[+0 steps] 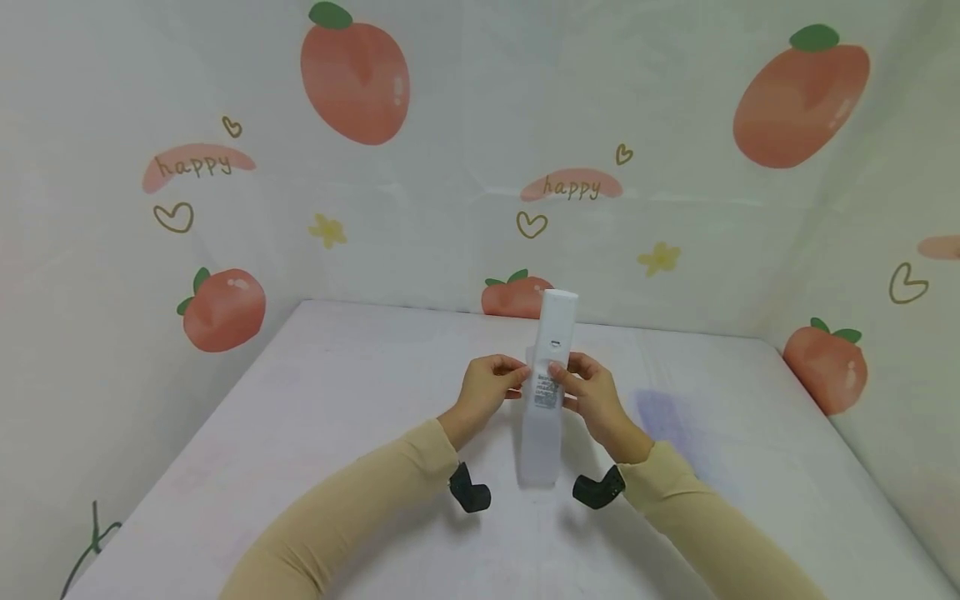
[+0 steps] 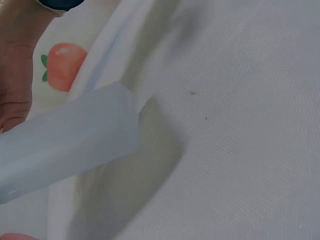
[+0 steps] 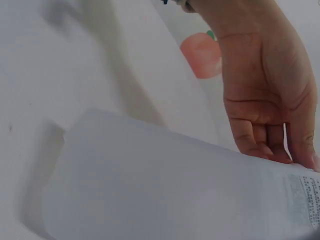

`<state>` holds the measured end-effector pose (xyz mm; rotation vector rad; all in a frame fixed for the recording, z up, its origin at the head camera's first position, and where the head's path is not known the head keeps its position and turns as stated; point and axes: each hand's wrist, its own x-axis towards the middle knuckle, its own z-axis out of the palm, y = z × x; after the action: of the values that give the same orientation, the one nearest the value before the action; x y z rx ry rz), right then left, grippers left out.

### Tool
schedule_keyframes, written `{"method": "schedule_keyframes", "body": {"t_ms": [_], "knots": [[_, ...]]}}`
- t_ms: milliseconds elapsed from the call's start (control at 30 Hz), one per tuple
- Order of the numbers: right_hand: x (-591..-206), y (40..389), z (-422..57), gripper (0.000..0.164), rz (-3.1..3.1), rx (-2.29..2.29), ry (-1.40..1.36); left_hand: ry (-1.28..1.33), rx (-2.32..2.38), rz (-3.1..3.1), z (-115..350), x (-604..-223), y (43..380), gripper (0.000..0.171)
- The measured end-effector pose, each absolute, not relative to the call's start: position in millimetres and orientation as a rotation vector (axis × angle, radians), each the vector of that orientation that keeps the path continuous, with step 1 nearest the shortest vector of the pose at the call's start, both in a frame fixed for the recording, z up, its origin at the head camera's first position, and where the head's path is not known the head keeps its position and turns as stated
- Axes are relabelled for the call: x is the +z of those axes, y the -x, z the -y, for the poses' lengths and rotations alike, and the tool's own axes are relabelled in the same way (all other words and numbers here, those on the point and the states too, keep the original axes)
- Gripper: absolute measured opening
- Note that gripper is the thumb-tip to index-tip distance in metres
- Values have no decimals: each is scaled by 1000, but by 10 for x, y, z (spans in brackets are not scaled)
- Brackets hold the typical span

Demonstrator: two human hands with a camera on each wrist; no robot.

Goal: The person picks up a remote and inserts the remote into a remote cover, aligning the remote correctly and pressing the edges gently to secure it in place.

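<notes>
A tall, slim white device (image 1: 551, 321) with a translucent lower body (image 1: 540, 446) and a printed label (image 1: 546, 390) is held between both hands, its lower end close over the table. My right hand (image 1: 600, 404) grips it from the right, thumb across the front beside the label and the other fingers behind. From the left, my left hand (image 1: 487, 387) pinches its edge with thumb and fingertips at about the same height. The right wrist view shows the left hand (image 3: 270, 95) with curled fingers against the edge. In the left wrist view, the translucent body (image 2: 75, 137) casts a shadow.
A white cloth covers the table (image 1: 360, 367), with a faint purple patch (image 1: 667, 425) right of the hands. Behind stands a white backdrop (image 1: 465, 225) printed with fruit and hearts. A thin dark green stem-like thing (image 1: 94, 542) is at the front left edge.
</notes>
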<state>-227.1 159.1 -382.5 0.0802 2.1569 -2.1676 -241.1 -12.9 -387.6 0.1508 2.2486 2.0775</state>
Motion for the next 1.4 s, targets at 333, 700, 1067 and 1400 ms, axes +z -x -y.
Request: {"method": "schedule_keyframes", "body": {"t_ms": [333, 700, 1067, 1400], "knots": [[-3796, 2203, -1538, 51, -2128, -2010, 9, -18, 2092, -2269, 129, -3803, 2474, 11], [-3815, 2172, -1545, 46, -2180, -2025, -2, -87, 2154, -2118, 80, -3845, 2388, 14], [-3801, 2194, -1577, 50, -2142, -2033, 12, -289, 1939, -2291, 114, -3859, 2375, 45], [-3844, 2149, -1618, 32, -1809, -2218, -90, -177, 2131, -2194, 132, -3824, 2418, 37]]}}
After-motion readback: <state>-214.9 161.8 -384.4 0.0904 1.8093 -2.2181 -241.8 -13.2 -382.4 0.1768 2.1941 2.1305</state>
